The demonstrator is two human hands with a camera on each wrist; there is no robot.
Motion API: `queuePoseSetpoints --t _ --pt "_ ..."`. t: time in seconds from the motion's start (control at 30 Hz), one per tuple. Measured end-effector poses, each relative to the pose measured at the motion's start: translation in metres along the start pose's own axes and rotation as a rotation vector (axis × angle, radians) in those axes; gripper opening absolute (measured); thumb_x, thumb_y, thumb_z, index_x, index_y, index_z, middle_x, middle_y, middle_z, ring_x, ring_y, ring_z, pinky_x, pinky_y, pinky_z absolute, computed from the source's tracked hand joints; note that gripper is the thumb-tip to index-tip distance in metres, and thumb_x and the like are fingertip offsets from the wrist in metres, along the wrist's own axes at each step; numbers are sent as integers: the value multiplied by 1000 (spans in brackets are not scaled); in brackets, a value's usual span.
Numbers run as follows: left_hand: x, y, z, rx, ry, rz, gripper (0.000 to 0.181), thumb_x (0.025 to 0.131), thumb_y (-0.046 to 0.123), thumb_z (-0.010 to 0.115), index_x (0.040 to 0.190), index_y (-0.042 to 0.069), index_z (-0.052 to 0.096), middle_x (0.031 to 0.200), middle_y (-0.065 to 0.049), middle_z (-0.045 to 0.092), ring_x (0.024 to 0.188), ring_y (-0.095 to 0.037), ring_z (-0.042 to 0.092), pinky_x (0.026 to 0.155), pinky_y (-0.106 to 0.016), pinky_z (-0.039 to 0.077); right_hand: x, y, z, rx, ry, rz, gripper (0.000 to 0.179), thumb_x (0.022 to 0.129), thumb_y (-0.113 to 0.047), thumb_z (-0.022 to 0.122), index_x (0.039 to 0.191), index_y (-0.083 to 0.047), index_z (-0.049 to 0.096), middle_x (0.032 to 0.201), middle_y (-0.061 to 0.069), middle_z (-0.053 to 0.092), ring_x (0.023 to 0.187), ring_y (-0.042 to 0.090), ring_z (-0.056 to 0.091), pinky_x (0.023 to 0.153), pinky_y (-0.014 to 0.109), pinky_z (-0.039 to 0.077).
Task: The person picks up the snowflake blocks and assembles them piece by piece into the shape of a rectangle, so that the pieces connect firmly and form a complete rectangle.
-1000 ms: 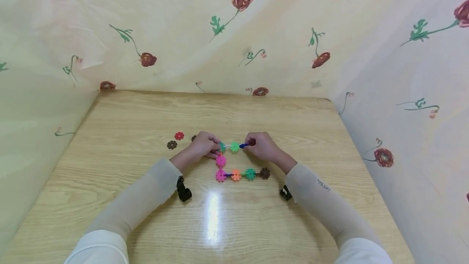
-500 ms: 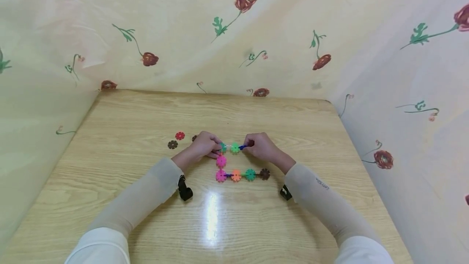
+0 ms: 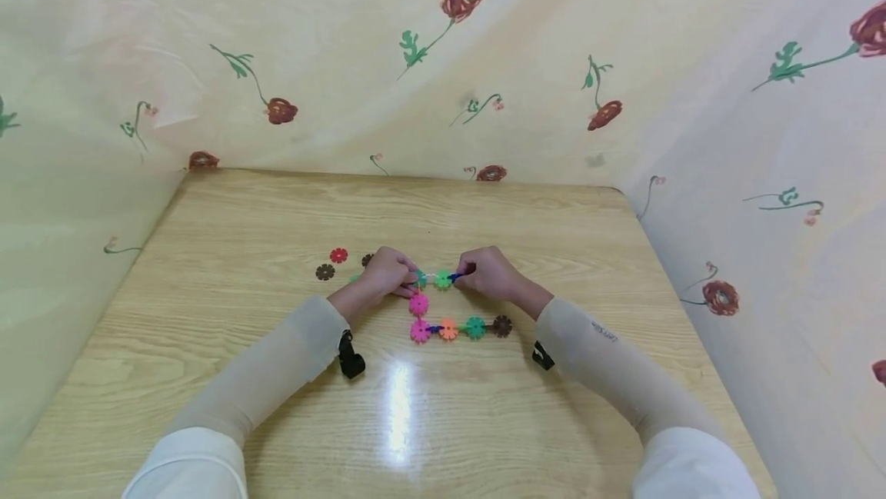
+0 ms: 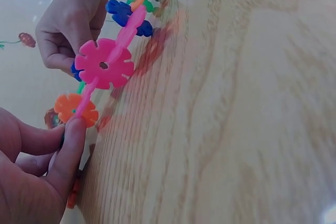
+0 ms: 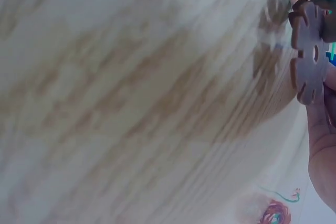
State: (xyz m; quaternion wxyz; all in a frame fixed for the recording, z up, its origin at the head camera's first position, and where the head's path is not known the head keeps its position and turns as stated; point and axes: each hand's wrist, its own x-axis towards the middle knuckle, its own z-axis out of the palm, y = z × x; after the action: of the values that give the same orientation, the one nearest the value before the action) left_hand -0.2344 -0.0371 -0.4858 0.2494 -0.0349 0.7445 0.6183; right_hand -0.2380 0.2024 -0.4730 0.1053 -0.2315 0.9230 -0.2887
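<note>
A chain of slotted flower-shaped plastic discs lies bent in a C shape. Along its top run a teal disc, a light green disc and a dark blue disc. My left hand pinches the teal disc at the upper left corner. At the other end, my right hand pinches the blue disc, its fingers partly covering it. Pink discs form the left side. The bottom row holds an orange disc, a teal one and a brown end disc, seen close in the right wrist view.
Left of the left hand lie a loose red disc and brown discs. A bit of green disc shows beside the left wrist. Flower-patterned sheeting surrounds the wooden table at the back and sides.
The right hand has edged slightly left with the blue disc, toward the light green one. The bottom row has shifted a little to the right. The left hand keeps its hold.
</note>
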Motion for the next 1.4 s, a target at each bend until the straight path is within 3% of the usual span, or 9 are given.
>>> queuePoseSetpoints --t 0.1,0.33,0.6,0.73,0.83,0.93,1.07,1.17,1.4 --pt "-1 0 -2 11 -10 3 20 95 -7 63 113 -10 69 93 -20 71 65 -19 70 66 -32 61 4 -2 -2 -39 -41 -15 8 88 -10 79 85 -12 72 79 -4 69 68 11 58 62 27 51" --pt "-4 1 1 39 -20 25 19 94 -6 64 112 -9 70 92 -18 71 67 -19 69 67 -31 61 24 -17 -30 -145 -261 -94 10 92 -14 70 100 -9 75 92 0 71 86 16 64 80 37 55" --pt "-9 -2 6 133 42 116 15 93 -8 62 103 -9 73 84 -15 70 58 -15 64 56 -26 58 86 -58 -27 -213 -275 -129 17 98 -13 63 108 -4 74 103 7 72 97 23 66 87 39 55" --pt "-12 -4 10 229 73 212 13 92 -6 63 99 -8 74 85 -15 70 60 -16 64 55 -25 56 110 -73 -10 -254 -342 -141 10 97 -14 67 100 -8 74 97 3 72 90 18 64 82 32 53" --pt "-15 -5 13 321 99 266 13 91 -3 65 99 -7 75 94 -14 72 76 -18 65 64 -26 55 121 -80 1 -309 -395 -117 8 95 -10 67 88 -10 72 86 -1 67 78 14 58 71 26 49" --pt "-17 -7 17 349 123 271 16 91 -1 64 100 -4 76 101 -13 72 91 -22 63 76 -30 54 127 -86 11 -358 -450 -76 23 92 -3 64 72 -13 61 69 -3 52 64 12 45 58 24 38" --pt "-22 -8 21 329 127 275 17 90 -2 63 100 -3 76 101 -12 72 95 -25 63 82 -34 55 129 -92 19 -396 -526 -52 37 87 6 56 59 -16 43 57 -3 31 53 12 27 50 25 24" --pt "-27 -9 24 312 112 279 16 90 -2 63 100 -4 76 95 -11 71 86 -22 63 74 -30 55 129 -94 21 -417 -551 -60 40 85 7 54 57 -16 39 55 -4 28 50 11 24 48 24 21" --pt "-33 -13 27 172 56 195 16 95 -4 61 105 -6 72 76 -10 66 55 -13 59 49 -20 47 126 -91 17 -448 -444 -61 15 92 -9 69 78 -13 64 73 -4 55 68 14 48 61 24 40"
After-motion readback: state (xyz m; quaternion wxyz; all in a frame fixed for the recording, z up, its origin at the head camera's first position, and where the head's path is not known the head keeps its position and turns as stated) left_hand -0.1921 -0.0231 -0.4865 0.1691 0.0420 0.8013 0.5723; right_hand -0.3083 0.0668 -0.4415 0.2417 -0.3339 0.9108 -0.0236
